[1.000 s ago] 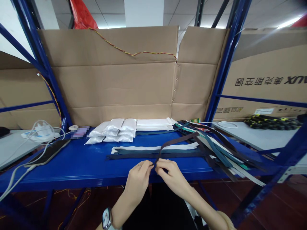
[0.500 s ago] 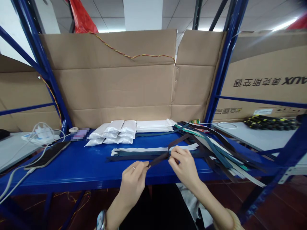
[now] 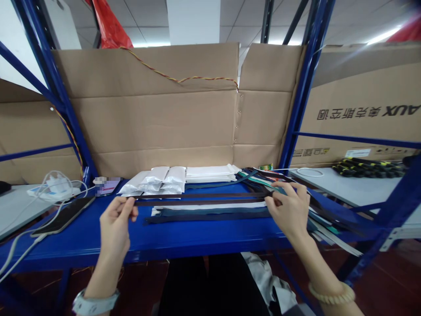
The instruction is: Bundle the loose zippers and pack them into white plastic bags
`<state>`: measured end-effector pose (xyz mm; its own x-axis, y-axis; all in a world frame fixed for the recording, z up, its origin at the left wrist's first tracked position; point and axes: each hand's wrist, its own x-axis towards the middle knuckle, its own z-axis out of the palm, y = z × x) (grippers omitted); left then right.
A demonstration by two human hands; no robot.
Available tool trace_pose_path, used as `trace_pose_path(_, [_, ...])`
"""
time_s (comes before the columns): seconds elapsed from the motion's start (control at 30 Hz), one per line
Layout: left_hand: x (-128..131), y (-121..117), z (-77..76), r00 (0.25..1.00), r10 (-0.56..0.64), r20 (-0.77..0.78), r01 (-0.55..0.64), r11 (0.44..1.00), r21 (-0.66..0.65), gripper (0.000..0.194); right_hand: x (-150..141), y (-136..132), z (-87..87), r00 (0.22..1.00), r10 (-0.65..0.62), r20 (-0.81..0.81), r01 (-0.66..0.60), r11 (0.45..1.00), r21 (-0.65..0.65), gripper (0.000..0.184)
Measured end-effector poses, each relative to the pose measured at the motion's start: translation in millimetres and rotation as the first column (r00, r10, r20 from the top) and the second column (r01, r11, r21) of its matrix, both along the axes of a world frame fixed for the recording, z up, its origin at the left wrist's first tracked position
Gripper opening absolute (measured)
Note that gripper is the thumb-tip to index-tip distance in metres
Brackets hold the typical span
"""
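While taut, dark strips [image 3: 197, 203] crosswise (near-level).

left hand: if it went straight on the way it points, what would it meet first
Probably the leftmost white packets, which lie just past the left hand and the dark strip it pinches. Depth is hard to judge from this one view, so it might pass above them.

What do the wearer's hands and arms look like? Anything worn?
Left hand: no glove, pale watch-like band at the wrist. Right hand: no glove, cream, ridged bracelet at the wrist. No sleeves visible on either forearm.
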<state>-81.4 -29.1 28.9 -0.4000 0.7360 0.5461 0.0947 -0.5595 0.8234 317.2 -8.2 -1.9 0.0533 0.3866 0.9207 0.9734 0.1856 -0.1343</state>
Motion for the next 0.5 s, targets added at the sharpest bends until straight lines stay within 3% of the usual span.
trace_pose_path(0.17, [-18, -1, -0.5, 0.997, 0.01, 0.078, -0.009, 1.0, -0.012, 0.021, -1, 2, -0.6, 0.994, 0.108, 0.015, -0.106, 0.989, -0.101, 0.034])
trace_pose_path(0.33, [-20, 1, -5.2, 0.989, 0.054, 0.138, -0.047, 0.997, -0.053, 0.023, -11, 7, -6.5, 0.937, 0.282, -0.204, -0.328, 0.913, -0.241, 0.03])
trace_pose_path(0.4, [-17, 4, -4.1, 0.981, 0.071, 0.179, -0.069, 0.997, -0.021, 0.03, -15, 7, -6.3, 0.884, 0.347, -0.314, -0.437, 0.852, -0.29, 0.029])
trace_pose_path(0.5, [-6, 7, -1.4, 0.974, 0.096, 0.207, -0.111, 0.992, 0.06, 0.044, -23, 2, -2.5, 0.752, 0.439, -0.492, -0.636, 0.678, -0.368, 0.033])
